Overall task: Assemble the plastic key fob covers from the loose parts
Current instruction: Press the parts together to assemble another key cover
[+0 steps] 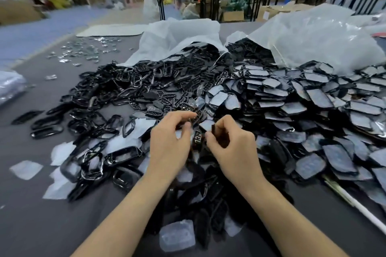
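The grey table (41,215) lies under both of my hands and runs out on all sides of my fingers. Two white plastic bags (313,33) lie open well beyond my fingertips, mouths toward me, with black parts spilling from them.

The pile of black frames (117,94) spreads beyond and to the left of my left fingers. The pile of flat panels (313,100), each with a pale filmed face, spreads to the right of my right fingers. The two piles meet just beyond my fingertips and carry on beneath my wrists. Loose pieces of clear film (26,169) lie on the table well to the left of my left hand (169,144). One clear cover (177,236) lies between my forearms, well behind my fingers.

A small button plate (197,136) with cut-out holes stands in the gap between my two hands. The fingers of my left hand are curled, thumb close to forefinger. I cannot tell whether they grip the plate. My right hand (231,148) has its fingers curled in, and thumb and forefinger pinch a dark part (215,130), just right of the plate.
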The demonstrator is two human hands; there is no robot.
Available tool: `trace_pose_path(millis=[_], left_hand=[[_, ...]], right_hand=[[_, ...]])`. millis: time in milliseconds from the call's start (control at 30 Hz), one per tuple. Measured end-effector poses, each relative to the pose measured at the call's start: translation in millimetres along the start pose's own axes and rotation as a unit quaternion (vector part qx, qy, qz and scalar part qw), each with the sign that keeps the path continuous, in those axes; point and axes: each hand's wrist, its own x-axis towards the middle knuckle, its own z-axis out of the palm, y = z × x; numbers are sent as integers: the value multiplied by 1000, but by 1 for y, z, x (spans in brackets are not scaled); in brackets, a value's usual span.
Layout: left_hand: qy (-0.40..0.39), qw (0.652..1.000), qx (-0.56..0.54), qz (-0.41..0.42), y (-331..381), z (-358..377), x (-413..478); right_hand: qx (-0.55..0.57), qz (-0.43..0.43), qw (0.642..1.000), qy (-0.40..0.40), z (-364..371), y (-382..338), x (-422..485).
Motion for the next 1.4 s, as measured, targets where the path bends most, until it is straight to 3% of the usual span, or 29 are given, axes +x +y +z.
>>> trace_pose_path(millis=[67,133,233,300,367,467,767,933,1167,1267,1400], left_hand=[[7,996,90,-1,-13,-6,18],[-44,979,199,-12,-30,-11,42],[-146,918,347,-121,-55,-17,77],[-199,886,373,-190,-69,-22,87],[-213,887,369,-179,-76,-24,90],[-162,925,329,-98,-70,-26,90],[-62,971,227,-46,-49,-44,88],[-59,990,60,-112,-42,-56,87],[-97,960,-173,-200,-31,-59,84],[-173,968,-98,-151,-31,-65,82],[-191,975,-21,-111,-37,-80,86]], right_hand=[[-7,-25,1000,-1,1,0,-2],[-10,-41,999,1,1,1,-2],[-12,-51,999,-3,1,2,-1],[-8,-55,998,-8,1,1,-2],[-5,-59,998,-14,1,1,-2],[-5,-70,997,-22,1,0,-2],[-10,-74,997,-26,-2,0,-1],[-9,-58,998,-29,-5,-1,0],[-12,-47,998,-33,-7,-1,-3],[-12,-39,999,-31,-7,-1,-3],[-15,-33,999,-33,-7,1,-4]])
